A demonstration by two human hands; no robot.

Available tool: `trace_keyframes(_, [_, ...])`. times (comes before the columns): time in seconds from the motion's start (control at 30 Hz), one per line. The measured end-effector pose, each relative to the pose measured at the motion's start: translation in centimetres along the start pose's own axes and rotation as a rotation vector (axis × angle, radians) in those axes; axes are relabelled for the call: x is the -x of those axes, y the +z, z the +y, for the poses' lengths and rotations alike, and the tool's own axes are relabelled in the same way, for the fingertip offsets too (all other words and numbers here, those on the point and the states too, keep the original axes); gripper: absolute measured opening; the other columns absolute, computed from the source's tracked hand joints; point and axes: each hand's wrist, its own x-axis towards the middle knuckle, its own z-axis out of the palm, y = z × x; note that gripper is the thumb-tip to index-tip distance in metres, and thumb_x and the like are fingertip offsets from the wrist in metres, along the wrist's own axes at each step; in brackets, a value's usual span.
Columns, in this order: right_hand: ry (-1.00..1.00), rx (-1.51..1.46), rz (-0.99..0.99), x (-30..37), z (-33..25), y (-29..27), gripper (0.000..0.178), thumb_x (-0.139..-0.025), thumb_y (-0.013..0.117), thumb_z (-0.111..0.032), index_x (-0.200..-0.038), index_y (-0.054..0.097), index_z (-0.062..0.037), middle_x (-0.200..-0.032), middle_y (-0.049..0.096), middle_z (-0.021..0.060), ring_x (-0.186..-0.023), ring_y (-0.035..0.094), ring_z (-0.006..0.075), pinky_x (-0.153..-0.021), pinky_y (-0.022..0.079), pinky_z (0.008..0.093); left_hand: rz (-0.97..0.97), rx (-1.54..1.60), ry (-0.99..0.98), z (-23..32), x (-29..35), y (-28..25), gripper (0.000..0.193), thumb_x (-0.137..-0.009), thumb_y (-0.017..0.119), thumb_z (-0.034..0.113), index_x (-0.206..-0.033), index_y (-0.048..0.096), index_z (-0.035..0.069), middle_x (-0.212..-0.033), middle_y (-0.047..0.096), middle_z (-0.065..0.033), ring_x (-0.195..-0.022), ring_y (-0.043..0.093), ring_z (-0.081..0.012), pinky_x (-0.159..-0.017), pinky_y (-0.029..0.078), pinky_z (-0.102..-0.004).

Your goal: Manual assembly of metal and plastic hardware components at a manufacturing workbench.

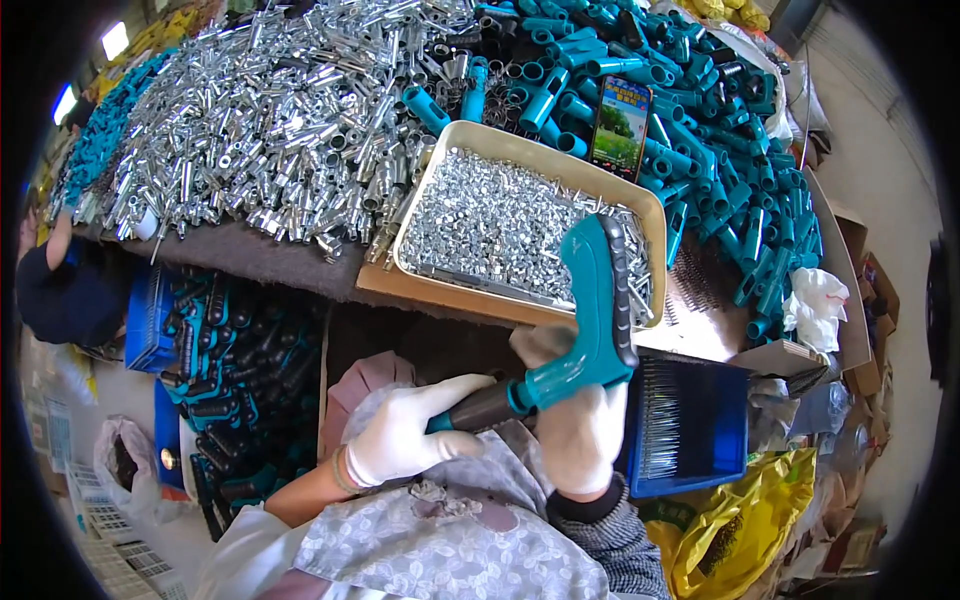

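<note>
I hold a teal, pistol-shaped tool handle (pixel 588 280) with a black ribbed strip along its grip; the grip points up and away from me. My left hand (pixel 405 435), in a white glove, closes around the dark cylindrical end of its barrel. White-gloved too, my right hand (pixel 580 440) grips the teal body near the bend, its fingers partly hidden behind the tool. Just beyond the handle sits a cream tray (pixel 658 250) heaped with small shiny metal pieces. The upper part of the grip overlaps the tray in view.
Loose metal parts (pixel 270 120) and teal sleeves (pixel 740 190) are piled across the table. A phone (pixel 620 125) leans behind the tray. Below stand a blue bin (pixel 710 430) with thin metal rods, several teal-black handles (pixel 225 350) and a yellow bag (pixel 750 510). A person's arm (pixel 60 240) reaches in far left.
</note>
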Motion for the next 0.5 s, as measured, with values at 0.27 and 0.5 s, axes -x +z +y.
trace_keyframes(0.27, [-0.072, 0.969, -0.818, -3.6, -6.6, -3.9, 0.052, -0.074, 0.083, -0.033, -0.114, 0.068, -0.0033, -0.095, 0.069, 0.0107, -0.087, 0.067, 0.0243, -0.081, 0.053, 0.0332, -0.314, 0.063, 0.003, -0.5, 1.1, -4.1, 0.072, -0.074, 0.084, 0.043, -0.125, 0.063, -0.002, -0.115, 0.069, -0.0175, -0.102, 0.069, -0.0304, -0.093, 0.051, -0.0366])
trace_keyframes(0.5, [-0.108, 1.427, -1.051, -0.6, -3.9, -4.0, 0.048, -0.077, 0.076, -0.017, -0.122, 0.064, -0.0092, -0.09, 0.064, 0.0078, -0.082, 0.066, 0.0225, -0.073, 0.053, 0.0346, -0.429, -0.202, -0.023, 0.2, 1.3, -4.8, 0.059, -0.081, 0.081, 0.032, -0.132, 0.062, 0.009, -0.104, 0.071, -0.0151, -0.092, 0.069, -0.0325, -0.083, 0.054, -0.0375])
